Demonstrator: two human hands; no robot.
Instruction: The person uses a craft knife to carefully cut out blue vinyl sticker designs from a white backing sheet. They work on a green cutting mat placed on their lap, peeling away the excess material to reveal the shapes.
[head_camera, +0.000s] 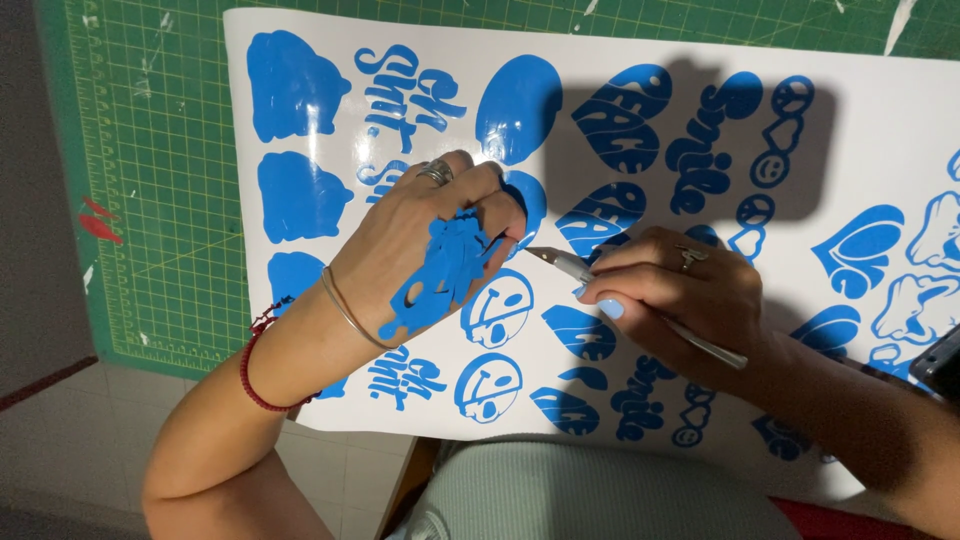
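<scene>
A white sheet covered with blue cut-out sticker shapes lies across a green cutting mat. My left hand rests flat on the sheet with its fingers pressing down; several scraps of blue vinyl are stuck to its back. It wears a ring and wrist bands. My right hand grips a thin metal pointed tool like a pen. The tool's tip touches a blue shape right beside my left fingertips.
The green cutting mat extends past the sheet at left and top. A dark object sits at the right edge. A light tiled floor shows at lower left, and my lap in pale fabric is below the sheet.
</scene>
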